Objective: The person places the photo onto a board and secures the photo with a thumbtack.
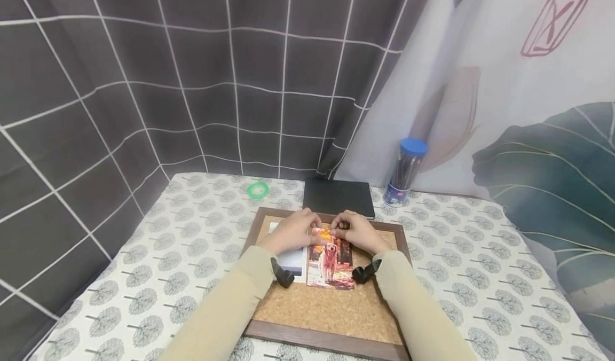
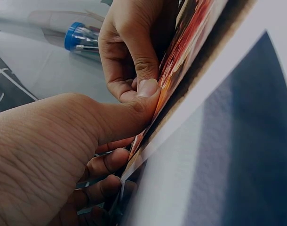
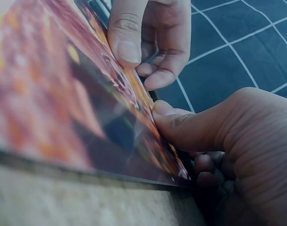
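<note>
A photo print of a golden dog [image 1: 329, 267] lies over the cork board [image 1: 322, 313] with its brown wooden frame. My left hand [image 1: 294, 232] pinches the photo's top edge near its left side, thumb on the printed face. The right hand [image 1: 357, 233] grips the same edge further right; in the right wrist view its thumb [image 3: 181, 125] presses on the print and the other fingers are curled behind. A second, white-bordered picture [image 1: 297, 270] lies left of the dog photo, partly covered by the left hand and wrist. The fingertips behind the edge are mostly hidden.
Behind the board lies a black notebook [image 1: 338, 196]. A clear jar [image 1: 405, 171] with a blue lid, holding thin dark sticks, stands to its right. A green ring of tape [image 1: 250, 190] rests at the back left on the tree-patterned cloth [image 1: 197, 238]. Dark checked curtains hang behind.
</note>
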{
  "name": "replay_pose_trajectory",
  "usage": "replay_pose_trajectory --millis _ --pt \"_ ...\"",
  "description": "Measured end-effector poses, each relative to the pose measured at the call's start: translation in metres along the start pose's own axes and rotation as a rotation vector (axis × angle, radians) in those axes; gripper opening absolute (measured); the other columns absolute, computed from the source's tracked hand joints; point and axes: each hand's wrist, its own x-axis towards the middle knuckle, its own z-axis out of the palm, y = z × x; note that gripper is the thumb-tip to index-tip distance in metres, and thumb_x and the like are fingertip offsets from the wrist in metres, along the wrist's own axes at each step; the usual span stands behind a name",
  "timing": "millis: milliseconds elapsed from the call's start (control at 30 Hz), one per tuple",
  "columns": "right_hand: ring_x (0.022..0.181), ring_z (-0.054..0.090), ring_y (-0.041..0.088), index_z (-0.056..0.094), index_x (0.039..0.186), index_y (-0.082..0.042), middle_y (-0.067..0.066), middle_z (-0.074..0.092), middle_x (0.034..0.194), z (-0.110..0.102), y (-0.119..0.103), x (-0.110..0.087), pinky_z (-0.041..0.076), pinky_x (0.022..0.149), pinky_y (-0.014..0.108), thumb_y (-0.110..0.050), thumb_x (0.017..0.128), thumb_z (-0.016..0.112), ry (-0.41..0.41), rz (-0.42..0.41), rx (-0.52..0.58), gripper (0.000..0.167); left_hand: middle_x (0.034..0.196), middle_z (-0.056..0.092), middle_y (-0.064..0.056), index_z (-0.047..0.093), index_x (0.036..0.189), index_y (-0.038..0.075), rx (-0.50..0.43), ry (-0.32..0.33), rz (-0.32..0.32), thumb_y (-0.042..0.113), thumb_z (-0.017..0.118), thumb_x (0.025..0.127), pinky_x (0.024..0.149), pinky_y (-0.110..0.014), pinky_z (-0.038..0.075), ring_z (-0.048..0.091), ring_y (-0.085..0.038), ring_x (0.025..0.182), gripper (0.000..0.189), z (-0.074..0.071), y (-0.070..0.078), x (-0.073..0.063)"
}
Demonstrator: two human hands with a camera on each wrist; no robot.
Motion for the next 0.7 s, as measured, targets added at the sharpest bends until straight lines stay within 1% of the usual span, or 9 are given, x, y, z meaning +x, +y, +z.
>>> replay_pose_trajectory --millis 100,267,467,700 --pt "0.079 0.052 0.015 0.071 0.09 -0.017 -0.002 0.056 0.085 0.0004 -0.0001 -0.0013 0.045 0.072 0.03 -0.015 0.087 0.079 0.01 0.0 0.004 0.009 0.103 0.055 0.005 0.065 0.112 0.018 -0.005 0.009 0.007 0.047 0.078 0.083 0.083 -0.03 0.051 0.056 -0.012 0.093 0.044 0.0016 -0.0008 0.001" --pt "0.079 0.052 0.015 0.071 0.09 -0.016 -0.001 0.056 0.085 0.0012 -0.0007 -0.0026 0.045 0.072 0.03 -0.017 0.088 0.077 -0.001 -0.002 -0.01 0.006 0.101 0.054 0.006 0.065 0.111 0.019 -0.008 -0.002 -0.003 0.05 0.078 0.082 0.083 -0.03 0.05 0.055 -0.012 0.093 0.045 0.0031 -0.0022 0.0005" --pt "0.078 0.052 0.015 0.071 0.089 -0.016 -0.002 0.056 0.083 0.0005 -0.0019 -0.0024 0.045 0.072 0.031 -0.017 0.088 0.077 0.024 0.005 -0.021 0.006 0.102 0.054 0.005 0.065 0.112 0.018 -0.009 0.011 0.015 0.047 0.078 0.083 0.085 -0.031 0.05 0.055 -0.012 0.094 0.043 0.0034 -0.0031 0.0007" --pt "0.076 0.051 0.013 0.07 0.088 -0.016 -0.003 0.055 0.082 0.0016 -0.002 -0.003 0.045 0.069 0.029 -0.016 0.088 0.077 0.035 -0.013 -0.042 0.007 0.102 0.056 0.002 0.065 0.111 0.015 -0.042 0.016 0.031 0.044 0.079 0.083 0.085 -0.033 0.05 0.056 -0.015 0.094 0.043 0.0011 -0.001 -0.0008"
